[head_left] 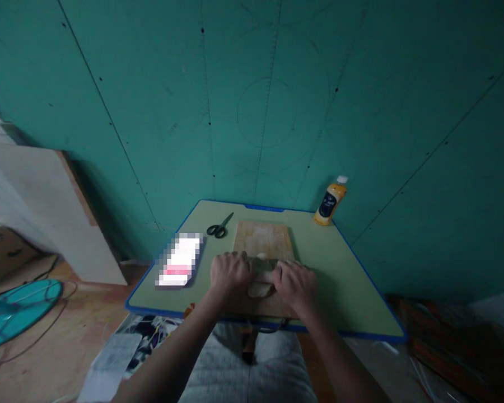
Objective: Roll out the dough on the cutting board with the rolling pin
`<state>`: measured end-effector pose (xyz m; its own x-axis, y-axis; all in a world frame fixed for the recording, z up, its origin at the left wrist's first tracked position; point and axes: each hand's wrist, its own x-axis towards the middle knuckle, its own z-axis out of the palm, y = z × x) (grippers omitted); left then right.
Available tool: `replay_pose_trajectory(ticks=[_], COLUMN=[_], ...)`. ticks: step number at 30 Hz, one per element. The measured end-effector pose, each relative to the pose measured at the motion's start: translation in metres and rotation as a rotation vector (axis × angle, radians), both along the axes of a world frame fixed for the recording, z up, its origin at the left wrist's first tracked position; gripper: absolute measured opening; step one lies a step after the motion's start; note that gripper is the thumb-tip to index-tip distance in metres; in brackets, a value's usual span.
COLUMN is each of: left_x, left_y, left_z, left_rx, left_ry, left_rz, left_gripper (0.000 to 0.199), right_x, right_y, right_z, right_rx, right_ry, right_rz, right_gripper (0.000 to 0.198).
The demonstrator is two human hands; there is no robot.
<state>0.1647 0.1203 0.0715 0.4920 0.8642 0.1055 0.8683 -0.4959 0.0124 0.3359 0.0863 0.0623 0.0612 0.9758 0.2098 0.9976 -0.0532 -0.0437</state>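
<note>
A wooden cutting board (264, 238) lies on the table, with a pale piece of dough (259, 290) on its near half. Across the dough lies a roller that looks like a rolling pin (264, 263), its ends covered by my hands. My left hand (233, 274) is closed over its left end, knuckles up. Over the right end my right hand (296, 282) is curled the same way. Dough shows on the near side of the roller, and a small bit on the far side. The roller's exact material is hard to make out.
Left of the board are black-handled scissors (219, 228) and a phone-like slab (180, 260) with a blurred screen. A bottle with orange contents (331, 201) stands at the far right corner of the blue-edged table (344, 280). Behind rises a green wall (264, 112).
</note>
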Motion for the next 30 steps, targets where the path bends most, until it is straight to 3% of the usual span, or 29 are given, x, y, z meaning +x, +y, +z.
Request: replay_pose_trajectory(ticks=[5,11,20,26,30], left_x=[0.000,-0.001,-0.016,-0.015,-0.012], left_y=[-0.010,-0.020,-0.047,-0.036,-0.023], left_z=[0.006,0.001,-0.003,-0.003,0.001], left_rx=[0.018,0.098,0.109,0.046,-0.012], left_ry=[-0.047,-0.105,-0.137,-0.118,-0.117], left_rz=[0.027,0.158,0.032,0.019,0.069], left_gripper=[0.041,0.035,0.035,0.042,0.048], right_x=[-0.001,-0.005,-0.006,-0.004,0.002], right_y=[-0.008,-0.020,-0.053,-0.051,-0.046], right_z=[-0.003,-0.004,-0.016,-0.013,0.002], right_rx=[0.061,0.142,0.230,0.228,0.162], right_ry=[-0.013,-0.009,0.032,0.032,0.041], right_rz=[0.047,0.099,0.151,0.177,0.224], right_gripper=[0.033,0.029,0.025,0.026,0.027])
